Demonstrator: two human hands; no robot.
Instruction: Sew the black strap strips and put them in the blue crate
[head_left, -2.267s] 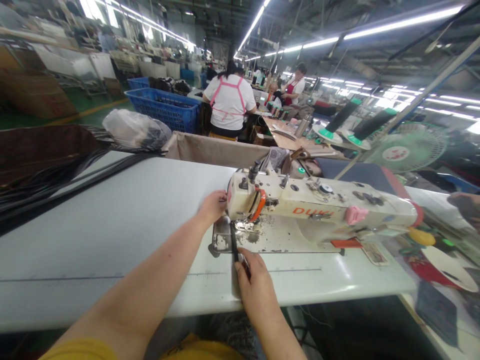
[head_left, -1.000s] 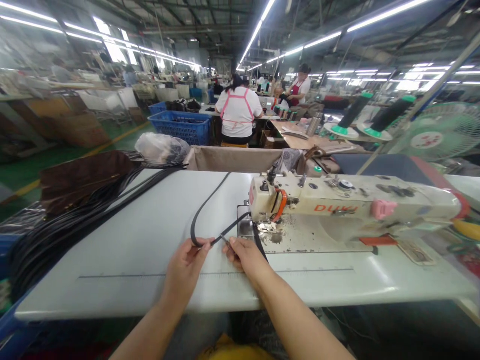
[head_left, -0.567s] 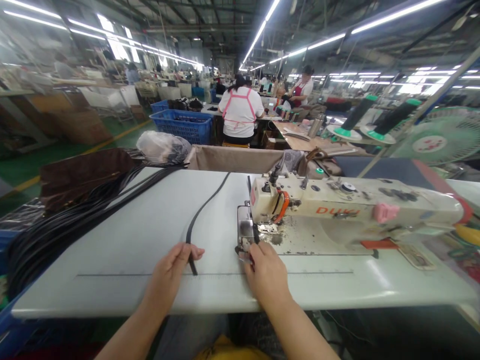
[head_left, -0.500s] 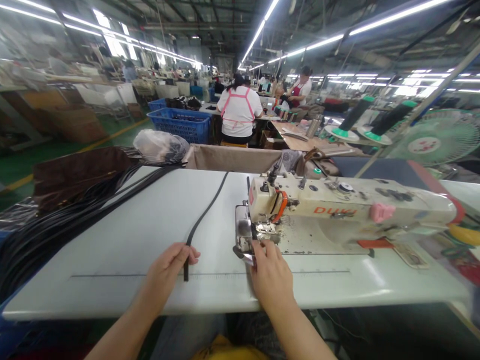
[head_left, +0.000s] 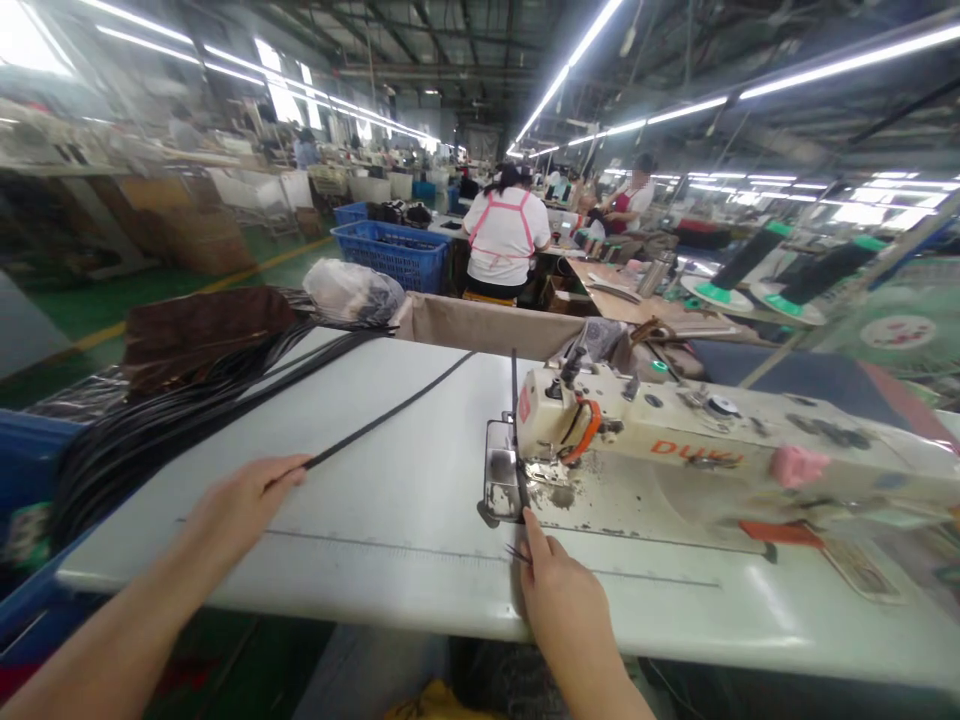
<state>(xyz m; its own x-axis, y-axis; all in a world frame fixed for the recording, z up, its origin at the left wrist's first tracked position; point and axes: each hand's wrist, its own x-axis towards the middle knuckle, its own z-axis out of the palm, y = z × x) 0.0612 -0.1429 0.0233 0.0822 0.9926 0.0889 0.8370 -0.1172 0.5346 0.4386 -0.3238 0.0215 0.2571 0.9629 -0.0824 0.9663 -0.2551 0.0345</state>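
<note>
My left hand [head_left: 247, 495] is closed on the near end of a narrow black strap [head_left: 390, 412], which runs diagonally across the white table [head_left: 405, 500] to its far edge. My right hand [head_left: 562, 590] is by the front of the sewing machine [head_left: 630, 440], index finger stretched onto a second black strap [head_left: 523, 490] beside the needle area. Two thin pointed tips of what look like thread snips [head_left: 514, 552] stick out to the left from under its curled fingers; their handle is hidden in the palm. The machine's head hides part of the second strap.
A thick bundle of black straps [head_left: 180, 425] hangs over the table's left side. A ruler line [head_left: 420, 550] runs along the front. Behind the table are a beige fabric-lined bin [head_left: 480, 325], a blue crate [head_left: 394, 255] and a seated co-worker [head_left: 501, 235]. Thread cones [head_left: 746, 265] stand at right.
My left hand has moved left with the strap end, drawing the strap into a straighter diagonal. My right hand has come slightly back towards me, its index finger now extended. The view has shifted left.
</note>
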